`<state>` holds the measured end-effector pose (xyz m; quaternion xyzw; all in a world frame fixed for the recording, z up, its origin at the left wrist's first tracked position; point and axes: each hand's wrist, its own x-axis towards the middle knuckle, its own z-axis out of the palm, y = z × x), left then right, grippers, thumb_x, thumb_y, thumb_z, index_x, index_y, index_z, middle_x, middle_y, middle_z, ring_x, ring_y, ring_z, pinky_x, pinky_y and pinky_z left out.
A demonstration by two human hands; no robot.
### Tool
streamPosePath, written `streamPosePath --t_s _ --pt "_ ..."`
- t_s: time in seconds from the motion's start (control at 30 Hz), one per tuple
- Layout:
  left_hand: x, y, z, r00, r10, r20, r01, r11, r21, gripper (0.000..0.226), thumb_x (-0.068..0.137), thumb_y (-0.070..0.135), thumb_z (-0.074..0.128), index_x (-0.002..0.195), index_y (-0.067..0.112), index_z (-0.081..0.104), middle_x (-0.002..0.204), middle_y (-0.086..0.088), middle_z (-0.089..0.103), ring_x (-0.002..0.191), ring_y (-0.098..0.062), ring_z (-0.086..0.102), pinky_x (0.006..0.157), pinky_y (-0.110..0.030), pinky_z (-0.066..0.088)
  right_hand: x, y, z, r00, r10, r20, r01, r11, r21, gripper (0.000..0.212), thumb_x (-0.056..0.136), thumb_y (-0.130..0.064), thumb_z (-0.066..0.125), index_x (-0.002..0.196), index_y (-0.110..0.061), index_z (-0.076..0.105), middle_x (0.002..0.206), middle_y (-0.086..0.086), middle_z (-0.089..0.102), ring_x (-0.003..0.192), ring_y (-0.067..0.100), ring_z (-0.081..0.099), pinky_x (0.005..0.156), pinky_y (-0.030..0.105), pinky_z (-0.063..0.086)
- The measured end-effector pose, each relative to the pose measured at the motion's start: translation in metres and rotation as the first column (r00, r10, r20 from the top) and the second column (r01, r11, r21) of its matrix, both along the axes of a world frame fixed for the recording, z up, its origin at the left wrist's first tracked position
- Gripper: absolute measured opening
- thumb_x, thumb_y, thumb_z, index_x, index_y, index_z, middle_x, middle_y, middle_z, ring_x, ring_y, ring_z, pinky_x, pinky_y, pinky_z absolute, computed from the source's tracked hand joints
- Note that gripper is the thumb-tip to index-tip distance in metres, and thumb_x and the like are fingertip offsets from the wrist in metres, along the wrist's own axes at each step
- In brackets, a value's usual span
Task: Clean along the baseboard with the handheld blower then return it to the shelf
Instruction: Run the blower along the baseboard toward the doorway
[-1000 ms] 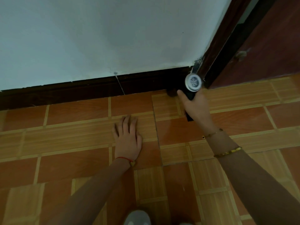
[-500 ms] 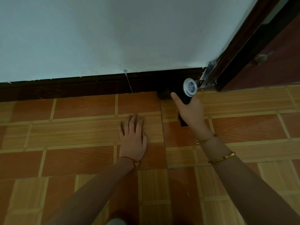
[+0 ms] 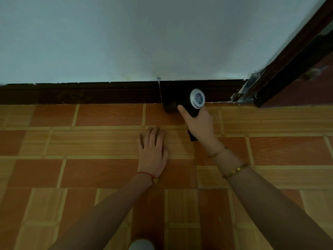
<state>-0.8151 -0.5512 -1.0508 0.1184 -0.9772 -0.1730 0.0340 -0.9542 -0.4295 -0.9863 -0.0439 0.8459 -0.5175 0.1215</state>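
My right hand [image 3: 199, 125] grips a black handheld blower [image 3: 191, 103] with a round silver rear grille. Its front end points left along the dark brown baseboard [image 3: 90, 93], low over the floor and close to the board. The nozzle tip is dark against the baseboard and hard to make out. My left hand [image 3: 153, 152] lies flat on the tiled floor, fingers spread, just left of and below the blower. No shelf is in view.
A pale wall [image 3: 144, 37] rises above the baseboard. A dark wooden door frame [image 3: 288, 56] and a reddish door [image 3: 310, 87] stand at the right. The floor has orange and tan tiles [image 3: 90, 174]. A vertical joint [image 3: 159, 91] splits the baseboard.
My right hand has slid the blower leftwards along the baseboard, away from the door frame. My left hand stays flat on the floor.
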Motion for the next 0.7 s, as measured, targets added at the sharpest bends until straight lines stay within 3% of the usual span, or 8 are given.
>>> streamPosePath --t_s 0.17,0.33,0.5,0.63,0.7 --pt "0.018 -0.045 -0.004 0.981 0.192 0.005 -0.192 0.981 -0.019 0.052 0.094 0.033 0.034 0.142 0.015 0.042 0.15 -0.012 0.04 0.143 -0.03 0.027 0.118 -0.062 0.015 0.001 -0.001 -0.003 0.998 -0.048 0.032 0.047 0.999 0.021 0.054 0.088 -0.05 0.066 0.109 0.0 0.062 0.071 0.001 0.063 0.048 0.005 0.06 0.046 0.015 0.046" --pt "0.037 -0.075 -0.006 0.94 0.34 -0.018 -0.34 0.938 -0.064 0.053 0.094 0.035 0.033 0.141 0.012 0.043 0.149 -0.016 0.041 0.142 -0.034 0.03 0.118 -0.063 0.014 0.004 0.014 -0.001 0.992 -0.124 0.019 0.124 0.992 0.005 0.037 0.089 -0.045 0.067 0.094 -0.008 0.061 0.067 0.002 0.062 0.06 0.02 0.065 0.059 0.033 0.055" --pt "0.041 -0.075 -0.01 0.924 0.38 -0.036 -0.381 0.923 -0.042 0.054 0.095 0.035 0.034 0.143 0.012 0.042 0.15 -0.014 0.039 0.143 -0.032 0.029 0.119 -0.062 0.012 0.012 -0.009 -0.002 0.996 -0.061 0.062 0.062 0.998 -0.009 0.044 0.091 -0.041 0.066 0.104 0.0 0.058 0.061 0.002 0.059 0.04 0.007 0.058 0.041 0.02 0.047" --pt "0.042 -0.076 -0.011 0.925 0.379 -0.038 -0.381 0.923 -0.049 0.054 0.095 0.035 0.034 0.144 0.012 0.041 0.15 -0.014 0.039 0.143 -0.032 0.029 0.118 -0.062 0.013 0.021 -0.05 0.002 0.999 0.003 0.041 -0.003 1.0 -0.013 0.061 0.082 -0.061 0.065 0.119 -0.013 0.056 0.088 0.007 0.071 0.076 0.026 0.072 0.066 0.039 0.062" --pt "0.042 -0.075 -0.012 0.923 0.382 -0.036 -0.384 0.922 -0.058 0.054 0.095 0.034 0.034 0.144 0.013 0.041 0.15 -0.013 0.039 0.143 -0.032 0.029 0.118 -0.062 0.014 0.026 -0.069 0.004 0.999 0.043 0.028 -0.042 0.999 -0.018 0.066 0.079 -0.063 0.064 0.123 -0.015 0.055 0.097 0.011 0.073 0.084 0.032 0.072 0.07 0.043 0.062"
